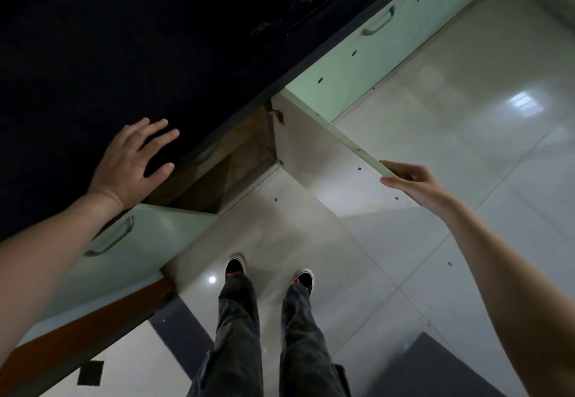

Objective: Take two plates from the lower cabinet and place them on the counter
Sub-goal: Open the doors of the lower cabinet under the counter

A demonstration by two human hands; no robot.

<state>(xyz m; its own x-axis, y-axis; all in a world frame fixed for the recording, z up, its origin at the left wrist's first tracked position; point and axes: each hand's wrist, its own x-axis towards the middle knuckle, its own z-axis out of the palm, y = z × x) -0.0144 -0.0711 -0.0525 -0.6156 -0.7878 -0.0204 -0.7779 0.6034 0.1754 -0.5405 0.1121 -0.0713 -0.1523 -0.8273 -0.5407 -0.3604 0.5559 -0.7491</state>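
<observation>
Cabinet opening (217, 175) clear betw counter edge (236, 107) & open door (317, 160); interior dark, contents unclear.

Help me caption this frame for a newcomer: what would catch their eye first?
The open cabinet door at centre, swung out over the pale floor, with the right hand gripping its outer edge. Left of it, the left hand is spread flat on the dark counter above the shadowy opening; no plates are visible inside. Below, the person's black shoes stand on the tiles.
</observation>
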